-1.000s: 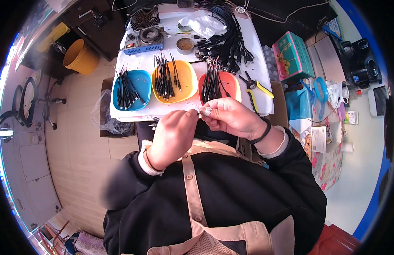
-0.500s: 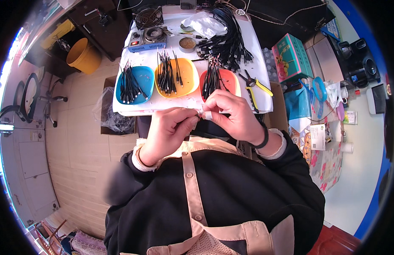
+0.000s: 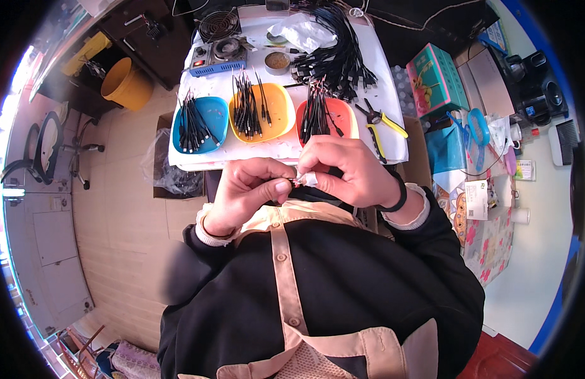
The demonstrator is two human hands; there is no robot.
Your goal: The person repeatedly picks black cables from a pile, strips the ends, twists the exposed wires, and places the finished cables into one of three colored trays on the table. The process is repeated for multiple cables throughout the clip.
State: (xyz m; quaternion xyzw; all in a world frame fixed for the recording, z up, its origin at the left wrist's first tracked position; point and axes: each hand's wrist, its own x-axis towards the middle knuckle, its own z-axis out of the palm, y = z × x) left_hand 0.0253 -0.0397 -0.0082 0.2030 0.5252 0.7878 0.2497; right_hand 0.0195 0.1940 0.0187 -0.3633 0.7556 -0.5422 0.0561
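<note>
Just in front of the table's near edge, my left hand (image 3: 247,194) and my right hand (image 3: 352,170) meet fingertip to fingertip. My left thumb and forefinger pinch a small cable end with thin reddish wires (image 3: 297,182). From the other side, my right fingertips close on the same wires. A white wrap (image 3: 310,179) covers the tip of my right thumb. Beyond the hands stand a blue bowl (image 3: 219,107), a yellow bowl (image 3: 283,104) and a red bowl (image 3: 348,117), each with short black cables in it. Most of the held piece is hidden by my fingers.
Yellow-handled wire strippers (image 3: 393,125) lie right of the red bowl. Farther back are a blue soldering pot (image 3: 218,65), a round tin (image 3: 278,61), white plastic (image 3: 305,31) and a heap of black cables (image 3: 343,63). A cardboard box (image 3: 163,183) stands on the floor at left.
My fingers have shifted slightly on the held piece, and its reddish wires now show between the fingertips. Both hands sit a touch lower and my right hand a little farther right.
</note>
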